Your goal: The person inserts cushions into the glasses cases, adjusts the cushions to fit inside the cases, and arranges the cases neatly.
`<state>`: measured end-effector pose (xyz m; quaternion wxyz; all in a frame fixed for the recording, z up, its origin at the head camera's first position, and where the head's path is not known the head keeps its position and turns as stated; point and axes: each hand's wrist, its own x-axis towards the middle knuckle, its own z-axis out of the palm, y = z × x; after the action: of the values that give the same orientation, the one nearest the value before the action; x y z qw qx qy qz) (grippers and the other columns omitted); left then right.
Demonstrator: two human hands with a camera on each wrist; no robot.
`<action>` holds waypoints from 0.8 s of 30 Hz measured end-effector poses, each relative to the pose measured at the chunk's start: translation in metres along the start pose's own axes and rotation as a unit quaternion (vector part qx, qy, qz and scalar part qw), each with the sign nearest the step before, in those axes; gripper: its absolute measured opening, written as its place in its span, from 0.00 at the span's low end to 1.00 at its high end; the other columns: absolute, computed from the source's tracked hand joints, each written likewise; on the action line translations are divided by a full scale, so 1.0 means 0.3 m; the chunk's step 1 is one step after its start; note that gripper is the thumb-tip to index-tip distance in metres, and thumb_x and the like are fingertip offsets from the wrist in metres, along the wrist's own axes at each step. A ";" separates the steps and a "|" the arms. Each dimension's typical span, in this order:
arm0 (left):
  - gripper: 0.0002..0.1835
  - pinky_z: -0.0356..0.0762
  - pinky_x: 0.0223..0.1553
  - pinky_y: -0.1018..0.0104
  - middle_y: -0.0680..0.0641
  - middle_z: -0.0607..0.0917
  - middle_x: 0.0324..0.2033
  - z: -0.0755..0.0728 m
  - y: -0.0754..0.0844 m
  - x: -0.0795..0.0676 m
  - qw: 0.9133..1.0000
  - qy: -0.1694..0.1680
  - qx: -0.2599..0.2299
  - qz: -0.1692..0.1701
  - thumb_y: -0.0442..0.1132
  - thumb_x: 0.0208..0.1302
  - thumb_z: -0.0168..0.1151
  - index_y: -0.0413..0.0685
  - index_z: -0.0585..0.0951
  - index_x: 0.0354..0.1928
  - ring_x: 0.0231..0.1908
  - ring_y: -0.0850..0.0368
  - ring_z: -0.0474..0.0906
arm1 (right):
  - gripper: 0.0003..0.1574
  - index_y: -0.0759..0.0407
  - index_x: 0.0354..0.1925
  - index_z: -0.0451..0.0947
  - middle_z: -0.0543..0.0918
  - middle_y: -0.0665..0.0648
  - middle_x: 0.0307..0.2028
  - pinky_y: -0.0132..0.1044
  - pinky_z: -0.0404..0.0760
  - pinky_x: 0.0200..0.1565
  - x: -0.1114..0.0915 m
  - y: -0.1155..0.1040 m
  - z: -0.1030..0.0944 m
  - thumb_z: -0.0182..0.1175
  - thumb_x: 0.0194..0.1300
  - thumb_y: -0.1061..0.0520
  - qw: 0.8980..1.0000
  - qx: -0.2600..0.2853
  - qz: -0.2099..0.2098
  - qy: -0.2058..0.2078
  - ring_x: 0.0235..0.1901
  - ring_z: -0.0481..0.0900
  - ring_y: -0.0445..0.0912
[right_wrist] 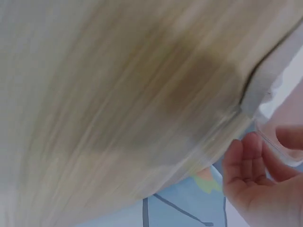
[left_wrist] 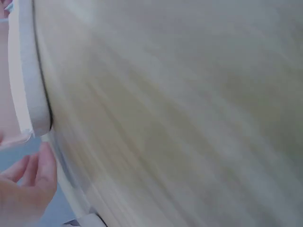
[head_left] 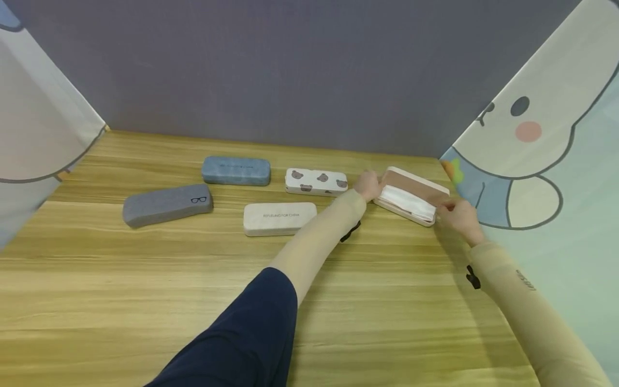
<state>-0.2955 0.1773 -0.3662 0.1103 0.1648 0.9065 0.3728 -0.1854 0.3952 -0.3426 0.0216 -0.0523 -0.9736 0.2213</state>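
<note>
An opened glasses case (head_left: 419,187) lies tilted at the table's right end, its lid raised on the far side, showing a brownish-pink lining. Inside the case rests a folded white cloth (head_left: 408,202). My left hand (head_left: 368,186) grips the case's left end; in the left wrist view its fingers (left_wrist: 40,168) curl beside the lid corner, partly cut off. At the opposite end, my right hand (head_left: 459,217) pinches the lid's edge. The right wrist view has the thumb (right_wrist: 289,136) over the lining and the other fingers outside.
To the left lie a bear-print case (head_left: 316,181), a cream case (head_left: 279,219), a blue case (head_left: 236,171) and a grey case (head_left: 168,205), all closed. A grey panel (head_left: 271,75) stands behind the wooden table (head_left: 145,301), with a cartoon-print sheet (head_left: 551,177) at the right.
</note>
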 end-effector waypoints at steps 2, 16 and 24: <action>0.31 0.75 0.28 0.71 0.48 0.79 0.27 -0.006 0.003 -0.001 0.999 -0.007 -0.041 -0.022 0.61 0.73 0.40 0.41 0.79 0.33 0.21 0.61 0.70 | 0.30 0.79 0.36 0.76 0.77 0.56 0.18 0.32 0.73 0.24 -0.004 -0.005 -0.014 0.47 0.70 0.49 0.998 0.058 0.031 -0.010 0.20 0.71 0.39; 0.38 0.68 0.65 0.58 0.52 0.69 0.69 -0.012 0.042 -0.025 0.987 -0.050 -0.132 -0.076 0.71 0.68 0.34 0.56 0.64 0.71 0.67 0.52 0.66 | 0.54 0.75 0.72 0.31 0.60 0.79 0.57 0.34 0.84 0.39 0.026 -0.072 -0.009 0.21 0.70 0.32 0.926 0.291 0.212 -0.116 0.28 0.78 0.41; 0.33 0.65 0.68 0.58 0.53 0.70 0.68 -0.051 0.062 -0.061 0.983 -0.050 -0.150 -0.088 0.65 0.70 0.39 0.56 0.67 0.69 0.68 0.53 0.65 | 0.52 0.73 0.72 0.24 0.56 0.80 0.61 0.35 0.83 0.47 0.031 -0.074 -0.032 0.22 0.72 0.35 0.918 0.306 0.185 -0.171 0.35 0.79 0.41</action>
<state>-0.2795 0.1729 -0.3410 0.2116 0.0841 0.8445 0.4848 -0.1960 0.3805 -0.3242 -0.1717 -0.1841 -0.8198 0.5144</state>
